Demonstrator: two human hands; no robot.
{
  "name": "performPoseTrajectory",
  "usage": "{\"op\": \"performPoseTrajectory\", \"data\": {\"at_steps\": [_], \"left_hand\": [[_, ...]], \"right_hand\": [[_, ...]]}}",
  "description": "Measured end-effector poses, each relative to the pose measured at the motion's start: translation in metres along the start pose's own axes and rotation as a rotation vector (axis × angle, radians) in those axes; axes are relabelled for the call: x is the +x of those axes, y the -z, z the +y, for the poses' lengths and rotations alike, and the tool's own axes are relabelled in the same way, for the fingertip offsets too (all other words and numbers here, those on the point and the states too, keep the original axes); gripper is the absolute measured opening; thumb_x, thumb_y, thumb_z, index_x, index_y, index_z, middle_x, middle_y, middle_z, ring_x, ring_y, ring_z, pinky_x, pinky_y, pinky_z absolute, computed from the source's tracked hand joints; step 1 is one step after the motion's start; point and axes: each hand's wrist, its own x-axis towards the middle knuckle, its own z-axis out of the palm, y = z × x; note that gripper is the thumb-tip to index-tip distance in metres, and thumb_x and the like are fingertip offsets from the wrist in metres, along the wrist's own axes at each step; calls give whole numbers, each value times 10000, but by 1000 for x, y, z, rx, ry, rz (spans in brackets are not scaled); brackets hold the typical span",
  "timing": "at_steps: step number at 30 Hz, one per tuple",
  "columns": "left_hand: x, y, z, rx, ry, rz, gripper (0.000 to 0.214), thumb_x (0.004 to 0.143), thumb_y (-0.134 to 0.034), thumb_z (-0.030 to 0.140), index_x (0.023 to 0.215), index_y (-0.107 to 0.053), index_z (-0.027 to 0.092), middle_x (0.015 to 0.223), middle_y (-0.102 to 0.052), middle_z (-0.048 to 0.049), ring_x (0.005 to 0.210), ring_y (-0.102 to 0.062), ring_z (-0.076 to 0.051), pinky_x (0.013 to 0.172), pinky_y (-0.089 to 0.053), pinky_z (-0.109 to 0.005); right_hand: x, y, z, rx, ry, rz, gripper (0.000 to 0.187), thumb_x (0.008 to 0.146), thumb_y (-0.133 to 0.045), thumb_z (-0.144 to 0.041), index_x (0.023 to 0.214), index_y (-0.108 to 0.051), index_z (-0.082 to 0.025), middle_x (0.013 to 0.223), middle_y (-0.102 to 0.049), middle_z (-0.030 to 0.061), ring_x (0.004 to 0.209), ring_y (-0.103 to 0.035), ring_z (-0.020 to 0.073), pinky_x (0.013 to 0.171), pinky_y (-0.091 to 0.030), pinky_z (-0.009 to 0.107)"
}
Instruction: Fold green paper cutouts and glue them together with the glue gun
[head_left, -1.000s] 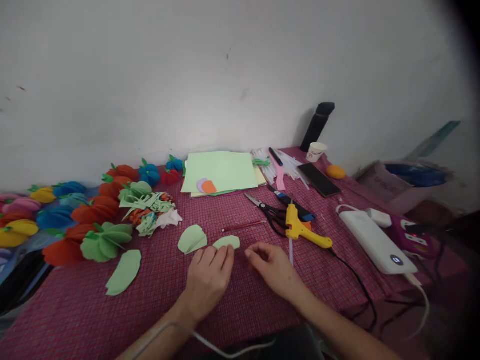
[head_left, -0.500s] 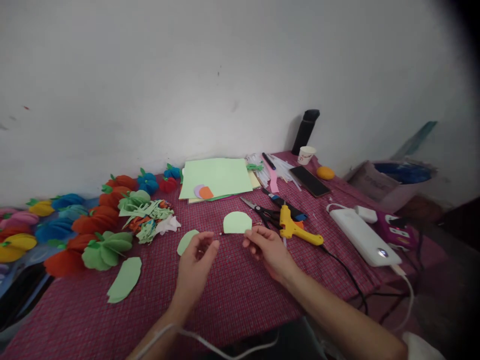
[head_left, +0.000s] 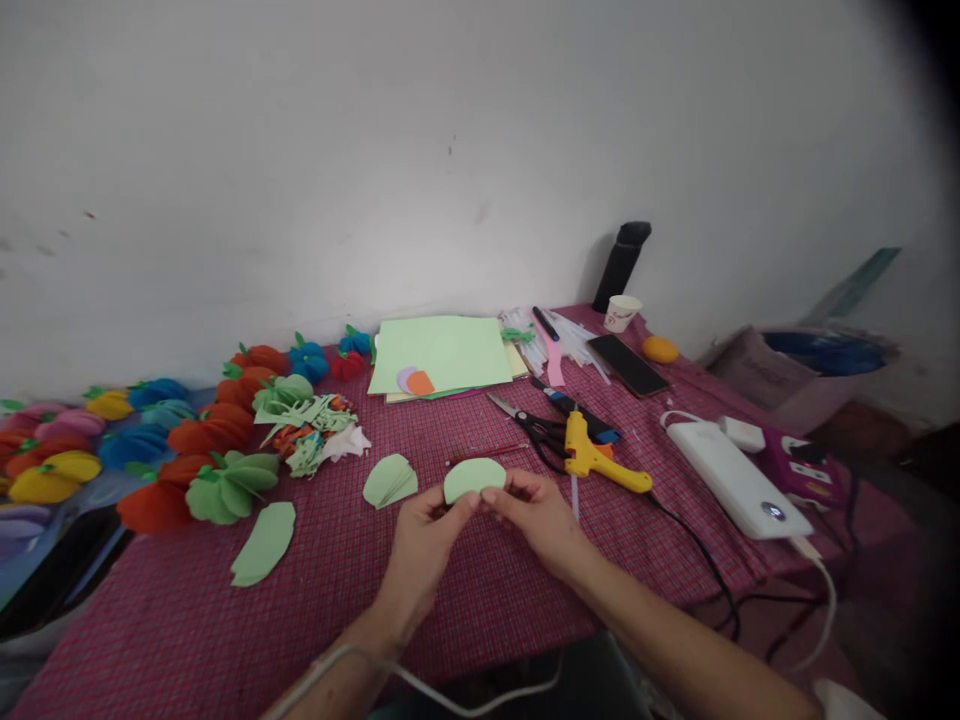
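Pale green paper forms the rounded piece (head_left: 474, 478) held up just below the centre of the frame, between the two hands. The left hand (head_left: 421, 545) has it pinched at the lower left, thumb laid against the bottom edge and fingers curled at the side. The right hand (head_left: 544, 525) grips the lower right in the same narrow way, its thumb tip close to the other thumb. The curved edge of the piece points toward the top of the frame, clear of both thumbs.

Just to the left of the left hand and slightly higher in the frame, a fan of green cutouts (head_left: 390, 482) lies on the checked tablecloth (head_left: 337, 620). Another green stack (head_left: 264, 543) rests farther off, at lower left, near the green paper ball (head_left: 229, 487). A thin red stick (head_left: 499, 450) lies right above the held piece. The yellow glue gun (head_left: 607, 465) sits up and to the right of the right hand, apart from it, with the scissors (head_left: 536, 425) beside it. Large green sheets (head_left: 457, 345) lie in a pile at the centre, near the wall.
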Motion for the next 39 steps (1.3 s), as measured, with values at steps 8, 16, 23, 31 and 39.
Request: {"op": "performPoseTrajectory", "data": {"at_steps": [8,16,23,31,39], "left_hand": [[-3,10,-13,201,-120,-7,185,706,-686,327,804,-718,173,753,-692,-22,778,-608,-187,762,-457,-304],[-10,9,-9,125,-39,-17,221,686,-700,331,820,-721,157,788,-708,-30,788,-610,-191,773,-455,-303],[-13,11,-9,120,-34,-35,264,689,-690,333,870,-705,140,823,-701,-30,784,-593,-172,757,-441,-287],[-24,25,-7,463,-375,19,126,736,-641,287,702,-671,170,655,-582,13,651,-488,-119,607,-368,-233],[-30,32,-10,454,-449,24,98,754,-635,276,761,-680,190,715,-630,-7,690,-516,-130,639,-385,-243]], "right_hand": [[-7,6,3,-62,126,-40,168,735,-657,-358,731,-640,-191,674,-606,-22,652,-523,129,658,-415,269],[-10,11,-2,-143,56,-86,226,744,-647,-381,650,-614,-177,582,-551,-40,567,-471,103,581,-374,238],[-10,15,-2,-207,104,-138,242,782,-613,-385,666,-621,-173,603,-575,-26,573,-479,103,572,-370,234],[-23,8,-5,-301,341,-29,100,756,-653,-294,798,-670,-205,706,-636,-5,657,-552,132,630,-429,254],[-30,-1,-12,-369,442,-71,68,797,-626,-252,815,-674,-209,778,-653,20,735,-580,143,679,-439,264]]}}
